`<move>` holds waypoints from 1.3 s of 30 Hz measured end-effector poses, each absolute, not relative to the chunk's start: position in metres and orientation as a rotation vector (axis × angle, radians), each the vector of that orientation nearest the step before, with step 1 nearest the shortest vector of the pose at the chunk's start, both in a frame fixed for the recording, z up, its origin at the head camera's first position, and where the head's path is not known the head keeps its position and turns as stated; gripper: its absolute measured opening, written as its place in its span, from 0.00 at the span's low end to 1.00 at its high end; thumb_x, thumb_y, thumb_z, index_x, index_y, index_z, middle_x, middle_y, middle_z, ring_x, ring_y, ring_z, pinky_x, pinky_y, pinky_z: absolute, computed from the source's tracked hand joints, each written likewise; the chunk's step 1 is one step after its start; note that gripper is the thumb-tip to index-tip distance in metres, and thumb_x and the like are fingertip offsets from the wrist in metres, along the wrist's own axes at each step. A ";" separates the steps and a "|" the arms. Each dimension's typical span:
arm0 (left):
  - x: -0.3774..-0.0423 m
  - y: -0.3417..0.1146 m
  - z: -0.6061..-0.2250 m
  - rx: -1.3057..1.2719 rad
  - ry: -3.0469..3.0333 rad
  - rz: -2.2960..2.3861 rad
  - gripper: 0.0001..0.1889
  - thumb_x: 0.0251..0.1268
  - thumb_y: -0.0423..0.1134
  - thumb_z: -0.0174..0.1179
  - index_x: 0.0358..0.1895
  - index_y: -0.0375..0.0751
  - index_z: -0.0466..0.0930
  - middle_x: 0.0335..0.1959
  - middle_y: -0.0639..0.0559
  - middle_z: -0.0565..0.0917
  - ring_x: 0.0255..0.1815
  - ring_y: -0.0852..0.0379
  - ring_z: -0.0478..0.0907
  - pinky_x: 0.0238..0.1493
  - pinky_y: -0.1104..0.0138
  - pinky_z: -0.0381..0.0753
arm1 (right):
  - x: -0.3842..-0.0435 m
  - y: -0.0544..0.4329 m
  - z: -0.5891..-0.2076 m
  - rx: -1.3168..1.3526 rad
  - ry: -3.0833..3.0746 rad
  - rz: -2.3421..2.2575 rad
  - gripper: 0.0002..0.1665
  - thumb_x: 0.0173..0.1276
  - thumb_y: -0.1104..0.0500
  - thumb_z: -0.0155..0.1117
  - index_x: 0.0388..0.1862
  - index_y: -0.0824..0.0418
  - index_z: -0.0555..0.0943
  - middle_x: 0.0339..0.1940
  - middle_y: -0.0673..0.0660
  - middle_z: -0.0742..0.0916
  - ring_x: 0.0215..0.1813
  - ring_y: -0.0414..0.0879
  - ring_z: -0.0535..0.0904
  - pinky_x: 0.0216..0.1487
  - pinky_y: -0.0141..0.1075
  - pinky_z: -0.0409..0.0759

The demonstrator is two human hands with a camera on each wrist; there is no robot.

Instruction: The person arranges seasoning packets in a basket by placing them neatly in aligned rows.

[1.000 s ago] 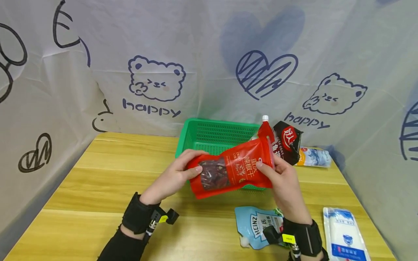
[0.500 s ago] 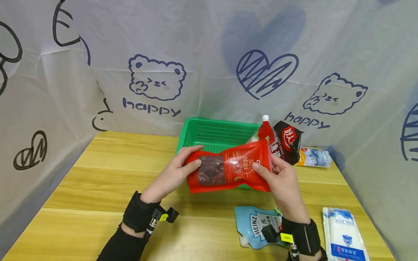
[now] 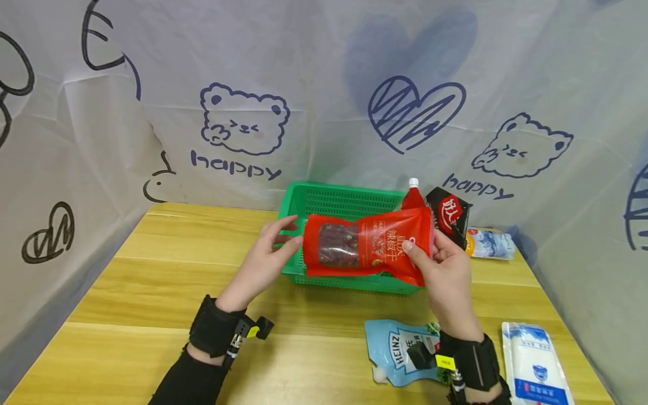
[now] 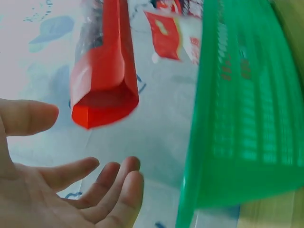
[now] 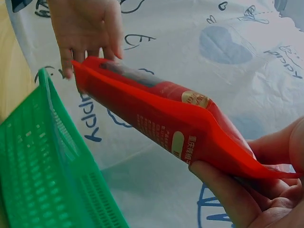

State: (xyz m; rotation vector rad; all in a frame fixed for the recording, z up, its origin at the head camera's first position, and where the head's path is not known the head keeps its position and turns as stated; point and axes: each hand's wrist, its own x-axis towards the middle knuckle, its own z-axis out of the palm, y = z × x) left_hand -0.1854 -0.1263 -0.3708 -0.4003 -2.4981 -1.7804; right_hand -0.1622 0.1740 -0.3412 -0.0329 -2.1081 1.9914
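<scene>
A red bag of dried chilies (image 3: 338, 246), with a clear window, hangs level over the green plastic basket (image 3: 334, 284). My right hand (image 3: 445, 275) pinches its right end between thumb and fingers, also plain in the right wrist view. Beside the bag's left end is my left hand (image 3: 263, 261), its fingers relaxed and spread. In the left wrist view a gap shows between those fingers and the bag's open-looking red bottom fold (image 4: 104, 102). At the basket's right end stand a red pouch with a white cap (image 3: 413, 197) and a black packet (image 3: 449, 214).
A light blue Heinz pouch (image 3: 392, 349) lies on the wooden table (image 3: 126, 315) below my right wrist. To its right is a white and blue packet (image 3: 536, 363). An orange and blue packet (image 3: 491, 243) rests right of the basket, near the drawn-on cloth backdrop (image 3: 324, 84).
The bag has risen away from me and levelled out over the basket. My left hand has let go of its left end and drawn slightly left; my right hand keeps hold.
</scene>
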 end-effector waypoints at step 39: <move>-0.203 -0.137 -0.398 -0.108 -2.747 -1.307 0.28 0.69 0.29 0.59 0.71 0.23 0.70 0.68 0.31 0.67 0.61 0.37 0.74 0.53 0.51 0.83 | -0.256 0.137 -0.325 0.309 -2.706 0.609 0.26 0.71 0.69 0.59 0.67 0.75 0.77 0.39 0.72 0.89 0.24 0.59 0.85 0.28 0.50 0.85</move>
